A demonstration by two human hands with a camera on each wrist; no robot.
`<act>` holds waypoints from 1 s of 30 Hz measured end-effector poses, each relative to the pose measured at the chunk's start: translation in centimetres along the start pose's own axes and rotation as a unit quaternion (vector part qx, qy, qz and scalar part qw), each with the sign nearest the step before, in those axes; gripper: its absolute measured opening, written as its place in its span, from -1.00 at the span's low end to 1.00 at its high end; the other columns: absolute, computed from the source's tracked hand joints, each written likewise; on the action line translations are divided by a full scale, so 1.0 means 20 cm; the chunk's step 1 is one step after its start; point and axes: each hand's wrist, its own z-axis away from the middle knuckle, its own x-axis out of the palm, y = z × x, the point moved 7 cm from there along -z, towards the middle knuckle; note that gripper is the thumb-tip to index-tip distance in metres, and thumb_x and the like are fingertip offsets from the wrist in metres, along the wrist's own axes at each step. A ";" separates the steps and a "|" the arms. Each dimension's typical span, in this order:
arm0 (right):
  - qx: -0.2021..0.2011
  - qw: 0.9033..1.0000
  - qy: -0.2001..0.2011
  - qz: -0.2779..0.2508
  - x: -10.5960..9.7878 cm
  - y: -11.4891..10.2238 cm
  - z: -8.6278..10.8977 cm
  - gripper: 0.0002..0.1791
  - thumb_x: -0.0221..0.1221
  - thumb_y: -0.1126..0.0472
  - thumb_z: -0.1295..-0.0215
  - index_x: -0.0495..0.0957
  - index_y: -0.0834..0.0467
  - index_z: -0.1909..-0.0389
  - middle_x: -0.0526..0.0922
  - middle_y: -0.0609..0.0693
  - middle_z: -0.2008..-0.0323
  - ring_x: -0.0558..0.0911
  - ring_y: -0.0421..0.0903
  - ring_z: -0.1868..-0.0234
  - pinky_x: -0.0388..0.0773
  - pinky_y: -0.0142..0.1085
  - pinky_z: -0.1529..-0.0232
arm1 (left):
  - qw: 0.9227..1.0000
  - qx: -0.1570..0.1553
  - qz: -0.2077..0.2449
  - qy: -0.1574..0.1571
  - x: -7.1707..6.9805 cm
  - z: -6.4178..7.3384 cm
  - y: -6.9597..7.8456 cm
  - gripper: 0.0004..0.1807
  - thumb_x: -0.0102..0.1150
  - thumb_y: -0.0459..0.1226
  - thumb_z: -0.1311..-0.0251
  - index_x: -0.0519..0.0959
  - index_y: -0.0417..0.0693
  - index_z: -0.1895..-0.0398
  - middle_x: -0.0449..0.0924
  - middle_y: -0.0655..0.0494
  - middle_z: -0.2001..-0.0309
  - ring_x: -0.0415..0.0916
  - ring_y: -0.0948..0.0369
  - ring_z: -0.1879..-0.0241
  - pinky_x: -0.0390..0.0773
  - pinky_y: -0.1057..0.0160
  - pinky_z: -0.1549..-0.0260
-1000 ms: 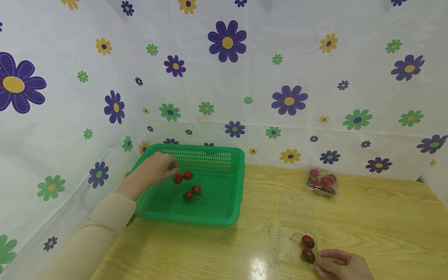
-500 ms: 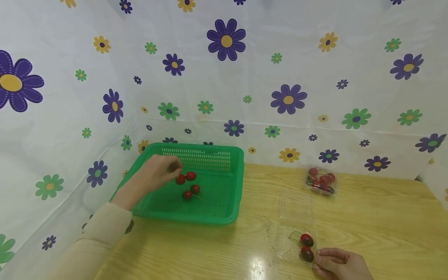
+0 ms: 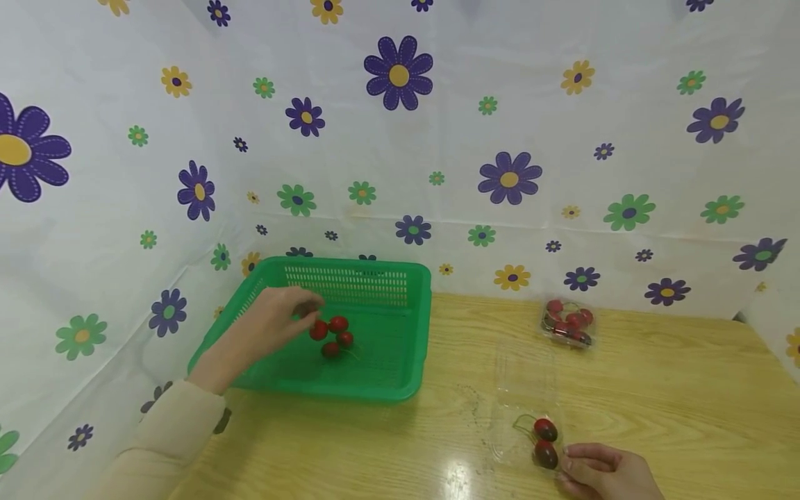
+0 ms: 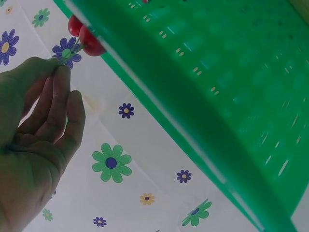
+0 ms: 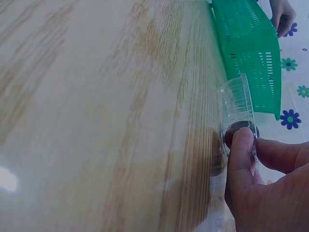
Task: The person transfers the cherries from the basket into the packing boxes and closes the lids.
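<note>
My left hand (image 3: 271, 323) is over the left part of the green basket (image 3: 381, 364). In the left wrist view, its thumb and forefinger pinch the thin green stems of a pair of red cherries (image 4: 91, 42). Just below that pair, two more cherries (image 3: 330, 350) lie on the basket floor, one with a stem trailing right. My right hand (image 3: 612, 473) grips the near right edge of an open clear plastic clamshell box (image 3: 509, 448), thumb on one side of the wall and fingers on the other. Two dark red cherries (image 3: 545, 455) with stems lie inside it.
Farther back on the wooden table (image 3: 675, 389), a second clear box (image 3: 569, 326) holds several cherries. The open box's lid (image 3: 525, 368) lies flat, pointing away from me. A flower-printed sheet (image 3: 450, 125) hangs behind and at the left.
My left hand has lowered slightly, bringing the pinched cherries down close to the two on the basket floor. The right hand keeps its hold on the box edge. The head view has shifted a little.
</note>
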 end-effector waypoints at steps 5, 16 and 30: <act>0.002 1.000 0.002 0.003 0.00 0.00 0.00 -0.77 0.33 0.46 -0.24 0.64 0.44 0.10 0.78 0.11 0.35 0.81 0.03 0.32 0.78 -0.24 0.21 | 0.999 0.029 0.000 0.025 -0.02 0.03 0.03 -0.82 0.35 -0.46 -0.20 0.74 -0.26 0.12 0.77 0.02 0.31 0.67 0.22 0.34 0.72 0.17 0.32; 0.015 0.999 0.032 -0.004 0.00 0.01 -0.01 -0.75 0.37 0.46 -0.19 0.65 0.42 0.11 0.78 0.16 0.37 0.81 0.06 0.34 0.79 -0.20 0.23 | 0.994 0.078 0.015 0.077 -0.04 0.08 0.10 -0.82 0.45 -0.51 -0.06 0.75 -0.16 0.27 0.76 0.09 0.35 0.67 0.27 0.37 0.70 0.32 0.37; 0.008 1.000 0.023 0.008 -0.02 0.03 -0.02 -0.67 0.44 0.41 -0.13 0.66 0.42 0.09 0.80 0.15 0.36 0.82 0.07 0.32 0.78 -0.20 0.24 | 0.986 0.116 0.039 0.114 -0.08 0.11 0.22 -0.75 0.48 -0.55 0.04 0.76 -0.10 0.31 0.77 0.12 0.35 0.68 0.30 0.37 0.60 0.55 0.37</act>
